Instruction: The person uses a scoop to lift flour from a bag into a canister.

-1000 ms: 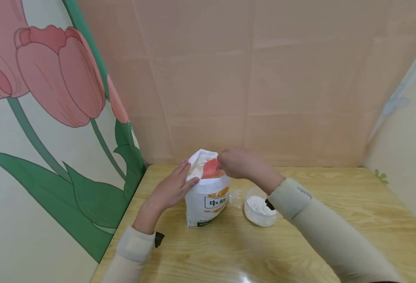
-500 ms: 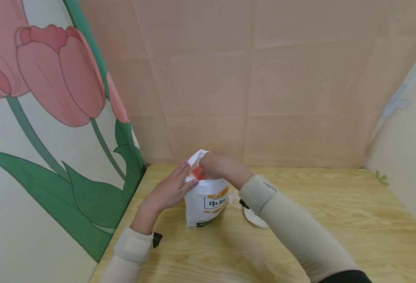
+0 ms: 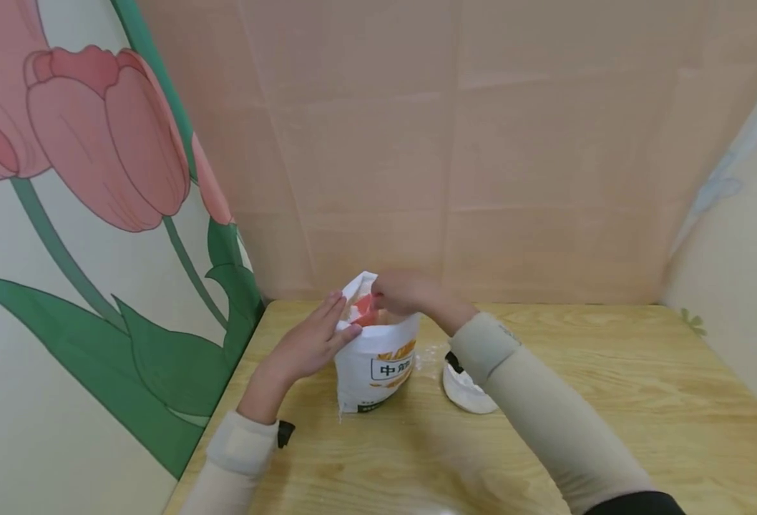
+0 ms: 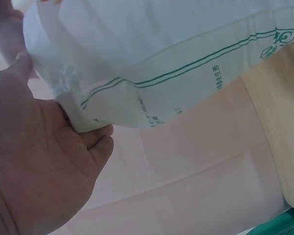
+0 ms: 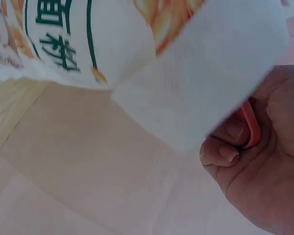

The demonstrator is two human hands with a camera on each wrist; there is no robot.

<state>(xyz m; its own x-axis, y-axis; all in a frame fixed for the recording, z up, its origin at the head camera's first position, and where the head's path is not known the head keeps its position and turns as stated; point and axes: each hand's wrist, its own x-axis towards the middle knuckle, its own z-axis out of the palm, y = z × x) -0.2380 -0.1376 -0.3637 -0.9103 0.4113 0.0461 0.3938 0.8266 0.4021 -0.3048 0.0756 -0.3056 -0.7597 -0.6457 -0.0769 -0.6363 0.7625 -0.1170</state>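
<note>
A white flour bag stands upright with its top open. My left hand holds the left side of its rim, and in the left wrist view the fingers curl round the bag's edge. Over the bag's mouth, my right hand grips a red scoop. The scoop's handle shows inside the curled fingers in the right wrist view. Some white flour shows at the scoop, whose lower part is hidden in the bag. To the bag's right sits a clear bowl of white powder, partly covered by my right sleeve.
The wooden table extends to both sides and toward me. A little spilled powder lies between bag and bowl. A pinkish-tan sheet hangs behind the table, and a tulip-painted wall borders its left side.
My right hand first moved left and down into the bag with the scoop, then came slightly back up and right. My left hand has stayed at the rim.
</note>
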